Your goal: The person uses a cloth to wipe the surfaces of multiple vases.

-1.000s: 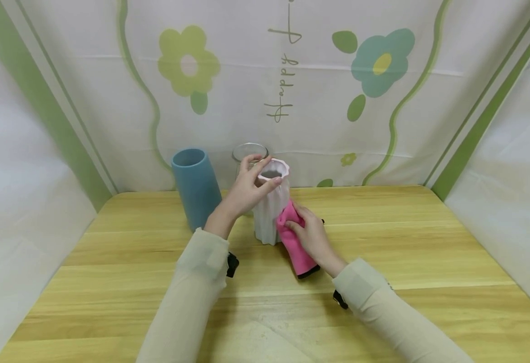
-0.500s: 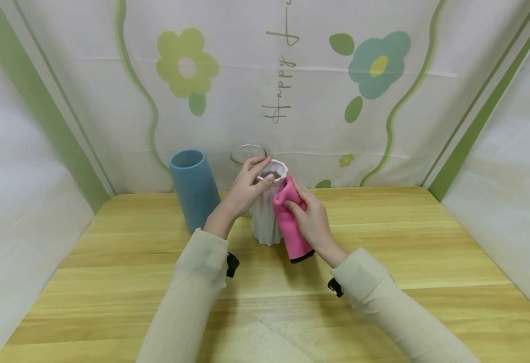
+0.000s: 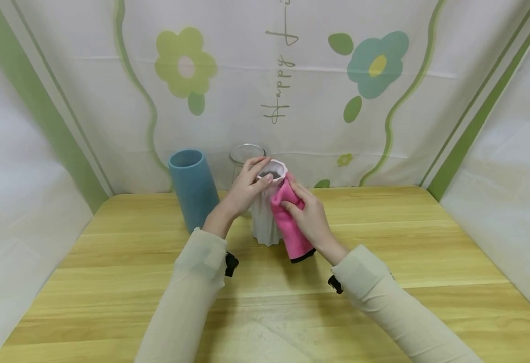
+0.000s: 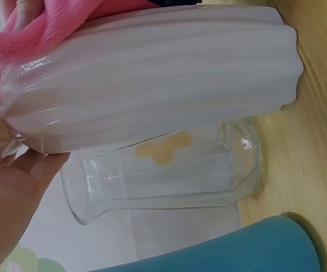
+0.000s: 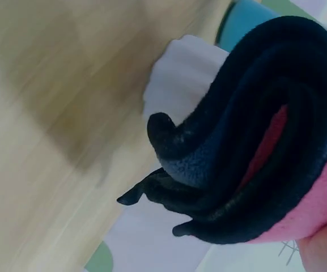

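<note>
A white fluted vase (image 3: pixel 265 222) stands upright on the table, its scalloped mouth facing up. My left hand (image 3: pixel 245 190) grips it around the rim, thumb in front and fingers behind. In my right hand (image 3: pixel 312 219) is a folded pink cloth (image 3: pixel 294 237) with black edging, pinched near its top and pressed against the vase's right side just below the rim. The left wrist view shows the cloth (image 4: pixel 50 34) lying on the glossy vase wall (image 4: pixel 152 79). Seen from the right wrist, the cloth's black-edged folds (image 5: pixel 288 45) hang loose and hide much of the vase (image 5: pixel 180 73).
Left of the white vase stands a tall blue vase (image 3: pixel 195 191). A clear glass vase (image 4: pixel 169 175) is behind the white one, partly hidden by my left hand in the head view. A printed fabric backdrop (image 3: pixel 310 131) rises at the wooden table's (image 3: pixel 110 282) back edge.
My right hand has moved the cloth up the vase's side, from about mid-height to near the rim, mostly in the first half second. The left hand keeps its hold.
</note>
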Available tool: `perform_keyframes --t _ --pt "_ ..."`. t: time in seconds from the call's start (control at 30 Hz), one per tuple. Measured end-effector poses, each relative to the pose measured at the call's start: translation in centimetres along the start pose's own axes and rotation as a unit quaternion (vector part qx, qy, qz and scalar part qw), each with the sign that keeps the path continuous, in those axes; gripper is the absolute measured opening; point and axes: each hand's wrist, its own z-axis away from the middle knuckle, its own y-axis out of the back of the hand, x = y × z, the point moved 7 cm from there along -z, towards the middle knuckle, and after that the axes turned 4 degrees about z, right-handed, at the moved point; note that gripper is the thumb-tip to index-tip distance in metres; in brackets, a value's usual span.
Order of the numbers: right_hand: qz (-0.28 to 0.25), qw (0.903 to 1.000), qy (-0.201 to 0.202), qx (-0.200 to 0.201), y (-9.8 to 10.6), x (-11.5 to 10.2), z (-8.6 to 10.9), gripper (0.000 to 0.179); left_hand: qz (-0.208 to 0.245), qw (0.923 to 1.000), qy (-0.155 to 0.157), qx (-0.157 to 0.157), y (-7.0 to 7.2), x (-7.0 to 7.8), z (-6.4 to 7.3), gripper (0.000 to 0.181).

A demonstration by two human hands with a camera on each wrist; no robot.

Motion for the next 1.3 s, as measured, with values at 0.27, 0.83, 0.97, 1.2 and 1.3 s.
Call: perform_keyframes --t 0.27,0.83,0.97,1.2,1.3 --pt "-0.007 0.9999 0.006 0.011 -0.4 1.0 0.3 0.059 -0.008 0.9998 0.018 0.001 0.1 -0.3 -0.1 0.059" --pt "0.010 0.9992 -0.039 -0.006 -2.2 4.3 2.5 0.057 -0.039 0.9976 0.045 0.034 0.0 -0.8 -0.1 0.071" --pt "0.014 0.9991 -0.036 -0.018 -2.5 4.6 2.7 0.057 -0.051 0.9973 0.037 0.037 0.3 -0.6 -0.1 0.068" --pt "0.028 0.9992 -0.026 -0.012 -2.1 4.3 2.5 0.056 -0.064 0.9963 0.037 0.043 0.7 -0.2 -0.2 0.068" --pt "0.033 0.9992 -0.021 0.000 -1.7 4.0 2.4 0.056 -0.060 0.9966 0.040 0.040 0.7 -0.1 -0.1 0.067"
